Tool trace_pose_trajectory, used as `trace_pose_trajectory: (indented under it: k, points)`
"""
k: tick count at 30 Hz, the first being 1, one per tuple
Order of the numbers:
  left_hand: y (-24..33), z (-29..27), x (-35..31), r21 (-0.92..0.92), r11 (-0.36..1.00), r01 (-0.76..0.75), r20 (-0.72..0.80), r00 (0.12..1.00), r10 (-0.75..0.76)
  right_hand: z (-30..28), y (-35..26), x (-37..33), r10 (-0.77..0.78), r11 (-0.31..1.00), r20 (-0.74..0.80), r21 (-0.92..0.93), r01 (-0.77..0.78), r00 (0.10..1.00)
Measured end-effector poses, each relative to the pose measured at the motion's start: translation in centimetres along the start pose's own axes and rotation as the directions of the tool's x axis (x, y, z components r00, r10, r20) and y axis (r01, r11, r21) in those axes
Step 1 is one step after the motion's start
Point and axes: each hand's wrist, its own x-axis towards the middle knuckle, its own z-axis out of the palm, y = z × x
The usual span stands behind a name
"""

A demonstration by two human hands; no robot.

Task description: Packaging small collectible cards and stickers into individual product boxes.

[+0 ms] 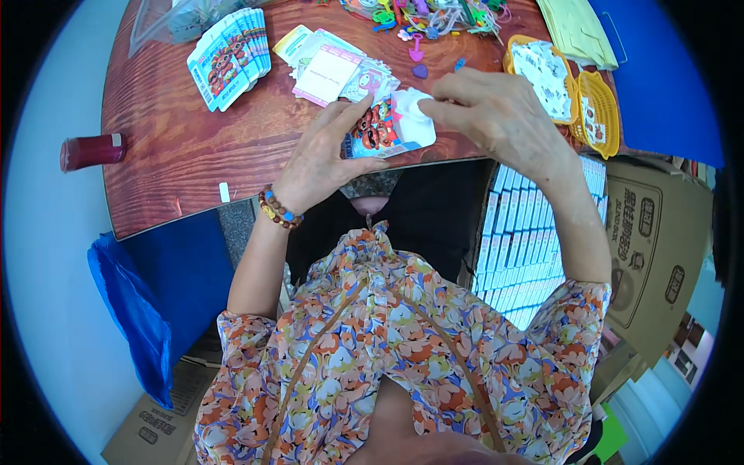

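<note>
At near edge of wooden table [178, 147]: see printed packet [378, 138], long axis roughly left-right. Held at left end in half-closed left hand [322, 143]. At white end [411, 107], touched from right by curled right hand [500, 120]; cannot tell if pinched. Farther: loose cards [332, 74].

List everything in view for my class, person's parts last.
Flat printed packet: one, light blue, upper middle
Fanned packets: several, light blue, upper left
Printed cards: several, pastel, upper middle
Plastic toys: many, multicoloured, top middle
Plastic baskets: two, yellow, upper right
Folded sheets: several, pale yellow, top right
Cylindrical container: one, dark red, far left
Plastic tub: one, clear, top left
Woodgrain table: one, brown, upper half
Small boxes: many, white, right of centre
Cardboard cartons: several, brown, right, lower left
Smooth sheeting: two areas, blue, either side
Beaded bracelet: one, brownish, left wrist
Flowered top: one, multicoloured, lower middle
Left hand: one, bare, on packet
Right hand: one, bare, at packet
</note>
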Motion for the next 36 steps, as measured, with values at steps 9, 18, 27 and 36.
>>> trace_pose_trajectory:
  k: [9, 18, 27, 36]
  points:
    - [0.3, -1.3, 0.4, -0.03, 0.997, -0.07, -0.029, 0.997, 0.069, -2.1, 0.1, -0.9, -0.031, 0.998, -0.081, -0.058, 0.026, 0.996]
    - [1.8, 0.4, 1.2, -0.026, 0.996, -0.085, 0.014, 0.996, 0.085, 1.7, -1.2, -0.8, -0.026, 0.999, -0.089, -0.027, 0.024, 0.996]
    - [1.1, 1.2, 0.6, -0.089, 0.996, -0.006, -0.086, 0.996, -0.002, -1.1, 2.8, -6.7, 0.49, 0.869, -0.213, 0.186, -0.458, 0.845]
    - [3.8, 4.5, 1.4, -0.024, 0.994, -0.109, -0.061, 0.992, 0.107, 0.4, 9.2, -12.1, 0.871, 0.491, 0.026, -0.041, -0.87, 0.49]
